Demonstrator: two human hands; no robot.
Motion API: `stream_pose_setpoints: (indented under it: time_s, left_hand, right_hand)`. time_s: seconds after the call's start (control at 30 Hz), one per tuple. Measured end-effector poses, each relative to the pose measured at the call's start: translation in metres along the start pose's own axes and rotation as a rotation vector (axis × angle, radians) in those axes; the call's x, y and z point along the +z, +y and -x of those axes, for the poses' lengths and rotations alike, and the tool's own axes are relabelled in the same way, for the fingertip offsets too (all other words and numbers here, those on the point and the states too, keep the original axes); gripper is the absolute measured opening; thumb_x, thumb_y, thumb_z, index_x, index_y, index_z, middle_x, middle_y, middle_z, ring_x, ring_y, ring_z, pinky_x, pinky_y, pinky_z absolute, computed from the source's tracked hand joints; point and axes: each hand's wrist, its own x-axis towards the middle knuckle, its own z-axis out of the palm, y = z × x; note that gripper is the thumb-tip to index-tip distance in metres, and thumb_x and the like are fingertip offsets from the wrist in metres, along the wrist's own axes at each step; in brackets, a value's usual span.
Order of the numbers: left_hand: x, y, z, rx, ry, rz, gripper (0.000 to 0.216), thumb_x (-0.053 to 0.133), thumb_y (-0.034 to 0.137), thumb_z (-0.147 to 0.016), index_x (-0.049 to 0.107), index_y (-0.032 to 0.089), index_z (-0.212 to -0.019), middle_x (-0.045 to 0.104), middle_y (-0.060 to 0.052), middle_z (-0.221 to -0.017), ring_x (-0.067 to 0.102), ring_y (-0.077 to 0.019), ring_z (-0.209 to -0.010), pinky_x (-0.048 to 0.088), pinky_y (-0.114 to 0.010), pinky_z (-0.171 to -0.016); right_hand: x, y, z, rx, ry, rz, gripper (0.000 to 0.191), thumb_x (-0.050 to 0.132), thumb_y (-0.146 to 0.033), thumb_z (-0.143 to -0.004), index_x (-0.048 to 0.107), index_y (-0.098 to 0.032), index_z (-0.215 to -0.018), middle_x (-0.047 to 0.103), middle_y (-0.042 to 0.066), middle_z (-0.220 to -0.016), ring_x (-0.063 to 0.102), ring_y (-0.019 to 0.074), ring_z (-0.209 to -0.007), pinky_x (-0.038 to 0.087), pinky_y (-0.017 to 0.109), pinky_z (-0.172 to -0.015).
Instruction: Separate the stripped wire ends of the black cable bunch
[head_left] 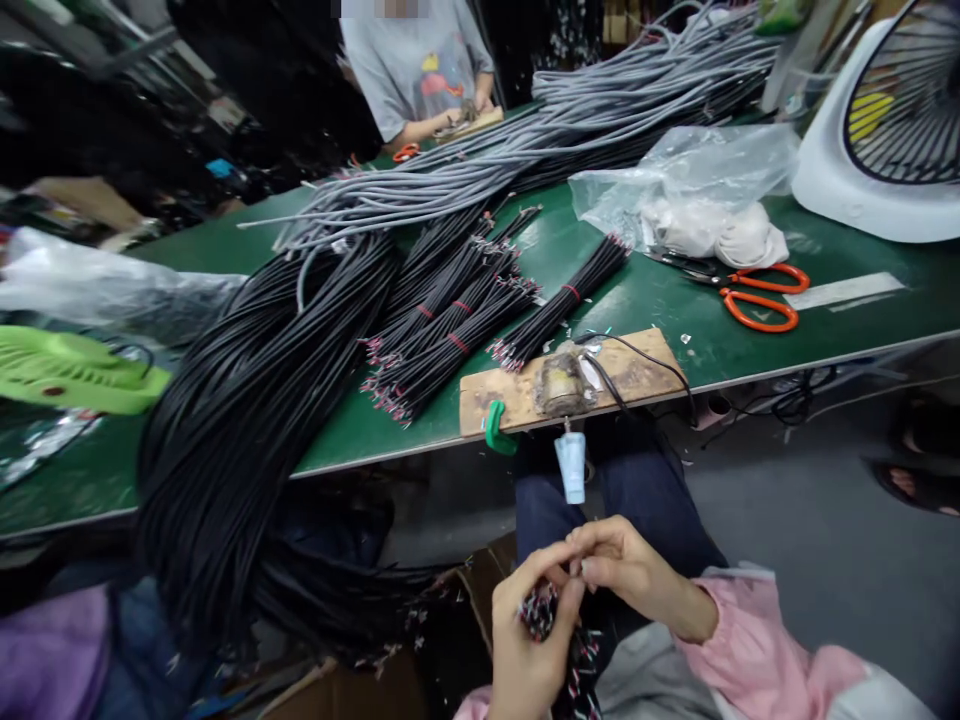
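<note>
The left hand (pixel 529 650) was clenched round a wire bundle (pixel 541 608), holding it upright over the lap with the tips poking out above the thumb. The right hand (pixel 630 572), coming out of a pink sleeve (pixel 750 650), lay against the left with its fingertips pinched together at the top of the bundle. It seemed to grip one or two wire ends, though they were too small to tell. The wires were thin and black-sheathed, their stripped tips a speckle of red, white and black.

Just above the hands a pale blue cap (pixel 571 468) hung from a rough wooden board (pixel 495 390), fixed by a green clamp (pixel 496 428) to the edge of the green tabletop (pixel 675 300). Beyond the board lay short black bundles (pixel 450 335) tied with red bands. Up and left of the hands, long glossy black cables (pixel 247 420) drooped over the tabletop's edge, and grey cables (pixel 570 130) lay farther off. Up and right were orange-handled scissors (pixel 757 295), a crumpled clear bag (pixel 697 170) and a white fan (pixel 832 185).
</note>
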Motion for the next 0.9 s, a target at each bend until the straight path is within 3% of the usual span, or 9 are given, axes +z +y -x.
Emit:
stream_pose_setpoints:
  time_s: [0.1,0.17,0.23,0.4,0.47,0.57,0.63,0.77,0.9]
  left_hand:
    - [0.000,-0.018,0.001,-0.209,-0.057,0.114,0.022,0.070,0.018,-0.075,0.070,0.018,-0.098,0.059,0.002,-0.061,0.055,-0.0127,-0.053,0.045,-0.024,-0.056]
    - [0.003,-0.032,-0.001,-0.270,-0.003,0.223,0.014,0.074,0.020,-0.070,0.071,0.015,-0.082,0.060,0.002,-0.058,0.056,-0.0137,-0.052,0.046,-0.025,-0.057]
    - [0.007,-0.044,-0.002,-0.287,0.103,0.261,0.011,0.074,0.021,-0.068,0.066,0.014,-0.064,0.062,-0.001,-0.058,0.058,-0.0146,-0.055,0.047,-0.025,-0.059]
    - [0.008,-0.060,0.006,-0.296,0.184,0.308,0.026,0.071,0.039,-0.071,0.063,0.014,-0.068,0.063,-0.002,-0.058,0.058,-0.0157,-0.053,0.048,-0.027,-0.056]
    - [0.005,-0.060,0.011,-0.300,0.194,0.306,0.030,0.068,0.043,-0.073,0.061,0.014,-0.068,0.061,0.000,-0.055,0.055,-0.0141,-0.048,0.047,-0.026,-0.050]
    - [0.001,-0.056,0.016,-0.297,0.194,0.267,0.025,0.069,0.036,-0.076,0.063,0.013,-0.068,0.061,0.000,-0.055,0.056,-0.0129,-0.050,0.047,-0.024,-0.053]
    - [0.001,-0.050,0.017,-0.298,0.188,0.249,0.019,0.071,0.031,-0.075,0.065,0.013,-0.072,0.063,0.000,-0.058,0.057,-0.0123,-0.050,0.047,-0.023,-0.053]
    - [0.003,-0.037,0.018,-0.263,0.138,0.180,0.014,0.070,0.028,-0.075,0.066,0.015,-0.072,0.061,0.002,-0.059,0.055,-0.0108,-0.046,0.046,-0.022,-0.048]
    - [0.002,-0.022,0.012,-0.228,0.082,0.143,0.012,0.069,0.025,-0.075,0.066,0.016,-0.068,0.057,0.003,-0.053,0.052,-0.0102,-0.046,0.043,-0.020,-0.048]
  right_hand:
    - [-0.002,0.002,0.003,-0.013,0.030,0.088,0.021,0.076,-0.033,-0.075,0.067,-0.014,-0.076,0.058,0.000,-0.070,0.052,0.0102,-0.065,0.042,0.021,-0.061]
    - [-0.005,-0.001,0.005,-0.071,0.059,0.207,0.017,0.074,-0.030,-0.077,0.068,-0.014,-0.073,0.056,0.001,-0.070,0.053,0.0114,-0.067,0.043,0.023,-0.064]
    - [-0.008,-0.006,0.007,-0.144,0.083,0.311,0.015,0.074,-0.027,-0.077,0.069,-0.014,-0.071,0.057,0.002,-0.073,0.054,0.0123,-0.071,0.043,0.024,-0.067]
    - [-0.009,-0.006,0.017,-0.159,-0.005,0.342,0.014,0.072,-0.028,-0.079,0.071,-0.014,-0.075,0.065,0.007,-0.080,0.061,0.0153,-0.078,0.048,0.028,-0.074]
    - [-0.005,-0.004,0.020,-0.114,-0.088,0.311,0.017,0.069,-0.030,-0.082,0.071,-0.013,-0.076,0.066,0.007,-0.080,0.061,0.0143,-0.071,0.051,0.027,-0.066]
    - [0.002,-0.005,0.020,-0.041,-0.139,0.294,0.025,0.062,-0.033,-0.087,0.070,-0.011,-0.078,0.065,0.007,-0.076,0.058,0.0111,-0.057,0.048,0.023,-0.051]
    - [0.005,-0.008,0.016,-0.047,-0.074,0.367,0.026,0.060,-0.034,-0.088,0.068,-0.011,-0.078,0.063,0.005,-0.072,0.056,0.0096,-0.053,0.046,0.021,-0.049]
    - [0.009,-0.018,0.008,-0.214,0.148,0.684,0.015,0.064,-0.026,-0.084,0.068,-0.012,-0.080,0.062,0.005,-0.073,0.056,0.0121,-0.065,0.045,0.023,-0.060]
    - [0.011,-0.029,0.006,-0.305,0.115,0.834,0.014,0.062,-0.022,-0.085,0.070,-0.012,-0.080,0.063,0.006,-0.073,0.055,0.0134,-0.066,0.044,0.025,-0.061]
